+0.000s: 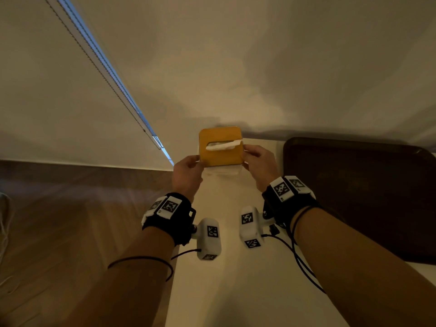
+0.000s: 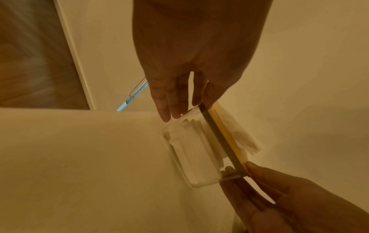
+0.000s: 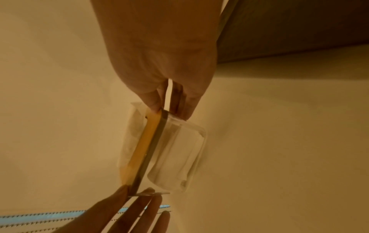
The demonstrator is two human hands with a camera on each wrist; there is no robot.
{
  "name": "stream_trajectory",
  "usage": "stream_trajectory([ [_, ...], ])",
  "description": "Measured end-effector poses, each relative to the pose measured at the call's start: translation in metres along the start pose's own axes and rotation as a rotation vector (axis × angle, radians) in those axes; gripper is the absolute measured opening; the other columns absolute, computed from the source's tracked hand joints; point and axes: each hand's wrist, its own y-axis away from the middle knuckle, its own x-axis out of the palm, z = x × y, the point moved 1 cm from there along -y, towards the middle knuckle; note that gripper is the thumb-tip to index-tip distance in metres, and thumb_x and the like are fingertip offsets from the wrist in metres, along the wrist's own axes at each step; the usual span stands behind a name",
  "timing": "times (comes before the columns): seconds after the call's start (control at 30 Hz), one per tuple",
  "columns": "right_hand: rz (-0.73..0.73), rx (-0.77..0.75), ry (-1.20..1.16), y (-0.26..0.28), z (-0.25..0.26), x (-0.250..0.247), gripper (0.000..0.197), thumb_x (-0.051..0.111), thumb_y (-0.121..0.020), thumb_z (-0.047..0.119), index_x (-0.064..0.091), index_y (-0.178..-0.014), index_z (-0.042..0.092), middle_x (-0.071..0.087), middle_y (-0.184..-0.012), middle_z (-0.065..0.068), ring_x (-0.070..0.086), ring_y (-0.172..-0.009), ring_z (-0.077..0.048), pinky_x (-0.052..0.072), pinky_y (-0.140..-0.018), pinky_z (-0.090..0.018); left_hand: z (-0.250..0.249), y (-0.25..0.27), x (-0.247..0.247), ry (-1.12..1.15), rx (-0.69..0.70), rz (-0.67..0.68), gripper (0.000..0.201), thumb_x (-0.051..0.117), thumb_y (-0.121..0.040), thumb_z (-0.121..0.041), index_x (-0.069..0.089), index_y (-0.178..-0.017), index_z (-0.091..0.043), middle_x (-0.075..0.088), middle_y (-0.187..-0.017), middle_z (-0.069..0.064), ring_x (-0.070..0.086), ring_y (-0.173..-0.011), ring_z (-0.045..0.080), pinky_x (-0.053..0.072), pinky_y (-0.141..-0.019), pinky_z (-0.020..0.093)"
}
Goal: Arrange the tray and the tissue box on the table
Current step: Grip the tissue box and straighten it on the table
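Note:
The tissue box [image 1: 220, 147] has a clear body, an orange lid and a white tissue poking from its slot. It is at the far end of the white table [image 1: 236, 291], close to the wall. My left hand [image 1: 199, 161] pinches the lid's left edge and my right hand [image 1: 246, 154] pinches its right edge. In the left wrist view my left hand [image 2: 179, 100] has its thumb on the lid of the tissue box [image 2: 197, 151]. In the right wrist view my right hand [image 3: 171, 108] grips the tissue box [image 3: 175, 154] the same way. The dark brown tray [image 1: 358, 192] lies flat on the table's right side.
The table's left edge [image 1: 173, 267] runs beneath my left forearm, with wooden floor [image 1: 70, 220] beyond it. A pale blind with a bead chain [image 1: 106, 69] hangs at the back left. The tray's near corner [image 3: 289, 28] lies close to my right wrist.

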Motion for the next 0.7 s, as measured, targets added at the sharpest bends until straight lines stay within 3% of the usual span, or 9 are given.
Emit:
stream_trajectory([
  [0.13,0.000,0.055,-0.020,-0.001,0.001,0.004,0.029,0.058,-0.086,0.011,0.068,-0.113,0.013,0.070,-0.104,-0.005,0.065,-0.096,-0.020,0.054,-0.094,-0.045,-0.004,-0.009,-0.005,-0.008,-0.006,0.033,0.034,0.058,-0.090,-0.018,0.062,-0.122,-0.007,0.065,-0.101,0.010,0.060,-0.095,0.024,0.053,-0.085,0.041],
  [0.27,-0.002,0.087,-0.061,-0.003,0.001,0.008,0.028,0.057,-0.088,0.010,0.067,-0.113,0.013,0.066,-0.088,0.004,0.061,-0.077,-0.012,0.057,-0.087,-0.044,-0.006,-0.015,-0.008,0.006,-0.020,0.046,0.033,0.059,-0.089,-0.018,0.063,-0.119,-0.007,0.065,-0.104,0.012,0.059,-0.093,0.023,0.049,-0.075,0.036],
  [0.4,-0.012,0.089,-0.089,-0.003,-0.001,0.012,0.027,0.059,-0.087,0.011,0.068,-0.112,0.014,0.066,-0.091,0.003,0.062,-0.082,-0.014,0.058,-0.086,-0.043,-0.010,-0.021,-0.011,-0.027,-0.006,0.060,0.033,0.058,-0.089,-0.018,0.064,-0.120,-0.007,0.065,-0.103,0.010,0.059,-0.094,0.022,0.049,-0.071,0.033],
  [0.7,-0.023,0.074,-0.107,-0.002,-0.003,0.017,0.029,0.059,-0.088,0.012,0.066,-0.116,0.013,0.065,-0.095,0.001,0.063,-0.091,-0.019,0.058,-0.087,-0.044,-0.012,-0.027,-0.017,-0.086,0.018,0.087,0.033,0.057,-0.090,-0.019,0.064,-0.121,-0.008,0.065,-0.105,0.010,0.059,-0.097,0.022,0.051,-0.080,0.040],
])
